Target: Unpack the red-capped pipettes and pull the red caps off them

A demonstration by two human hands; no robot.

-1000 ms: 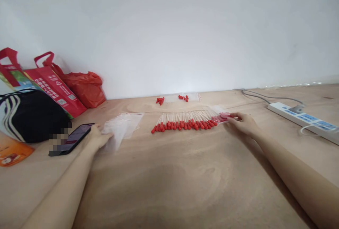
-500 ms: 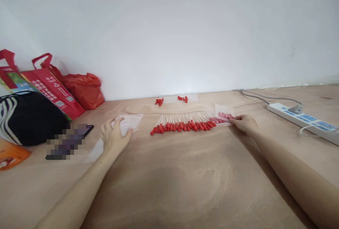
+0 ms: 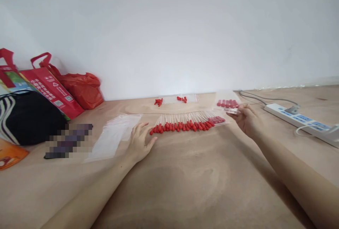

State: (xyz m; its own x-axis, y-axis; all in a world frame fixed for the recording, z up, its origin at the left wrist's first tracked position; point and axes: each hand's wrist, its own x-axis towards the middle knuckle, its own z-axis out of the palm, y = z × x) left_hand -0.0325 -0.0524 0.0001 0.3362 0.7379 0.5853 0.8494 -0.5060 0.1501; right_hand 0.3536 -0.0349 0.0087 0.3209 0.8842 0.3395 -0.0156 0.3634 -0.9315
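Bag of red pieces (image 3: 227, 103) extends left, pinched in the right grip (image 3: 248, 119).

Held bag (image 3: 225, 96): right hand (image 3: 247, 119) hid one corner.
Dark slab (image 3: 69, 141): was blurred into blocks.
Power strip (image 3: 302, 118): ran beyond my view.
Table's back edge (image 3: 129, 104): red bits (image 3: 182, 99) looked too small to identify.

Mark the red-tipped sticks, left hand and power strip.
Red-tipped sticks (image 3: 180, 127), head view: a middle red tip.
Left hand (image 3: 138, 143), head view: its back.
Power strip (image 3: 303, 118), head view: its upper face.

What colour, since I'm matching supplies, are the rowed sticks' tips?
Red tips, seen best in the head view.
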